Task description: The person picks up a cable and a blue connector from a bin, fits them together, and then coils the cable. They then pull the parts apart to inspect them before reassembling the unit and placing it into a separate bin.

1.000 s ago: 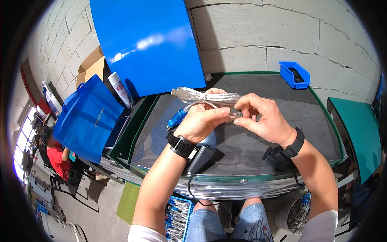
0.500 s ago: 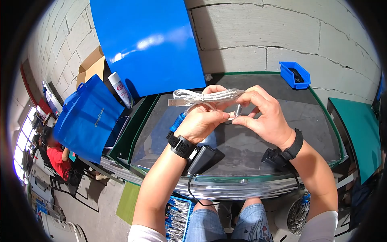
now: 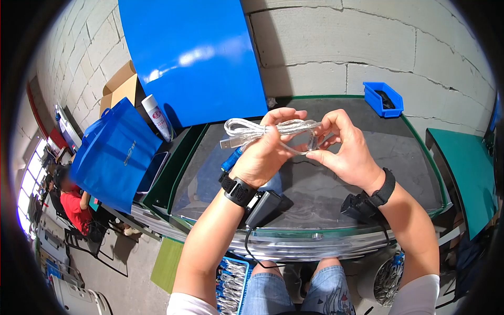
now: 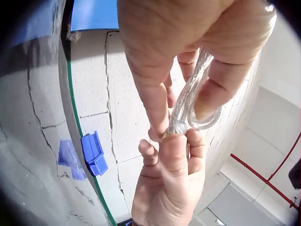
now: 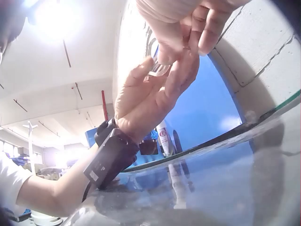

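My left hand (image 3: 262, 157) grips a coiled clear, silvery USB cable (image 3: 247, 127), its thumb lying over the bundle. The flat USB plug (image 3: 231, 142) sticks out on the left of that hand. Beneath it hangs a blue connector (image 3: 231, 159), partly hidden by the wrist. On the other side, my right hand (image 3: 344, 149) pinches the bundle's right end between thumb and fingers, near a small greyish piece (image 3: 313, 140). In the left wrist view the cable loops (image 4: 188, 99) run between the left fingers down to the right thumb and fingertips.
Below the hands lies a dark table mat (image 3: 341, 184). A blue bin (image 3: 383, 100) stands at the back right, a spray can (image 3: 157, 116) and a blue bag (image 3: 115, 155) at the left. Under the table edge are a crate of cables (image 3: 231, 286) and a bucket of cables (image 3: 388, 283).
The left thumb has moved up onto the cable bundle, and the USB plug has dropped lower. The right fingers have shifted slightly about the small greyish piece.
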A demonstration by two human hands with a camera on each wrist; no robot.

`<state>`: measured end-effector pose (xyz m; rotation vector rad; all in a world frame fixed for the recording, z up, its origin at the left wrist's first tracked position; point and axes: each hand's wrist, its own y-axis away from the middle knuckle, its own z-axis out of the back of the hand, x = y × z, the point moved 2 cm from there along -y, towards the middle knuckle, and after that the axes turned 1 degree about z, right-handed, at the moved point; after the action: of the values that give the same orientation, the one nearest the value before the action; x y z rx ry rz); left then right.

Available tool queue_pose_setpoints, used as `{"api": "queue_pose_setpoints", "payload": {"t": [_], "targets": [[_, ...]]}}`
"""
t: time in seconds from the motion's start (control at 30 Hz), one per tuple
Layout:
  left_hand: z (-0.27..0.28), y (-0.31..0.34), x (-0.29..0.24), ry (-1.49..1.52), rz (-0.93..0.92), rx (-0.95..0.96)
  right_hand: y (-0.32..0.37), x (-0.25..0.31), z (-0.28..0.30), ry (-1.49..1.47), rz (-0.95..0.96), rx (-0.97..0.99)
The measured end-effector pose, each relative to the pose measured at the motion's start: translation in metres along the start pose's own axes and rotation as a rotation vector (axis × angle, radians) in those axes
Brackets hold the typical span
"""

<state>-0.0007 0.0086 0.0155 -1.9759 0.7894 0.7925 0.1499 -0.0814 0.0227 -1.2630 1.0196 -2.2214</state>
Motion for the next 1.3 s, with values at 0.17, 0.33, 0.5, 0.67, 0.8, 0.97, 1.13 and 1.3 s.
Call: {"api": "queue_pose_setpoints", "payload": {"t": [0.17, 0.33, 0.5, 0.67, 0.8, 0.97, 1.13, 1.3], "targets": [[0.007, -0.002, -0.002, -0.097, 0.014, -0.129, 0.0, -0.003, 0.0, 0.119, -0.02, 0.133], [0.001, 0.0, -0.001, -0.182, 0.106, -0.1, -0.003, -0.003, 0.004, 0.137, 0.131, 0.026], [-0.004, 0.002, 0.002, -0.208, 0.262, 0.005, -0.001, -0.004, -0.009, -0.002, 0.081, 0.252], [0.003, 0.003, 0.011, -0.205, 0.365, 0.038, 0.003, -0.001, -0.013, -0.049, -0.018, 0.392], [0.004, 0.005, 0.008, -0.167, 0.408, -0.008, 0.003, -0.011, -0.008, -0.064, -0.05, 0.328], [0.019, 0.002, 0.011, -0.119, 0.282, -0.034, 0.0, -0.005, 0.014, -0.021, -0.235, 0.266], [0.031, -0.003, 0.006, -0.188, 0.259, -0.263, 0.013, 0.035, 0.072, -0.157, -0.314, 0.098], [0.051, -0.006, 0.006, -0.282, 0.298, -0.256, 0.125, 0.112, 0.145, -0.003, -0.441, -0.163]]}}
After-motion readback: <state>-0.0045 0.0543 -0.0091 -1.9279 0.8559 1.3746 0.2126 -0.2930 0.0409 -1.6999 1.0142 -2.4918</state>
